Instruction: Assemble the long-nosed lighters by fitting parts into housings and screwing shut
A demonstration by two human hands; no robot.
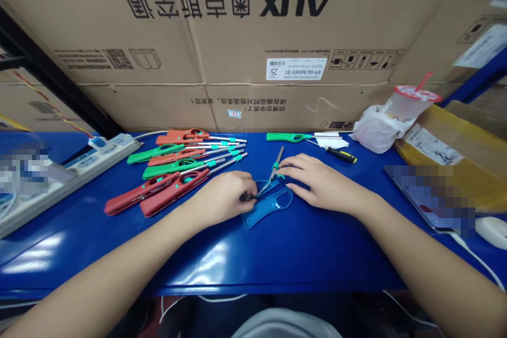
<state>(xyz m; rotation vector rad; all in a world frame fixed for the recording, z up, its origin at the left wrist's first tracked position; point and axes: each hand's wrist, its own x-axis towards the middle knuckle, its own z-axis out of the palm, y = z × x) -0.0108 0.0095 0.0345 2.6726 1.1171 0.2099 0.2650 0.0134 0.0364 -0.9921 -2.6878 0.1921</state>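
Grip: left hand (225, 198) curled, pinching blue lighter shell (255, 216); right hand (322, 184) flat, fingers spread, touching it.

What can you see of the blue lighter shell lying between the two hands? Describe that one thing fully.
The shell is see-through blue plastic, seemingly an open half casing with a trigger-shaped hole. It lies flat on the blue table. A metal tube with a green collar sticks out from its far end. The left hand pinches its left side; the right hand touches the collar.

Left hand (224, 198) pinches blue lighter shell (269, 207) — right hand (317, 182) rests on metal tube (278, 158).
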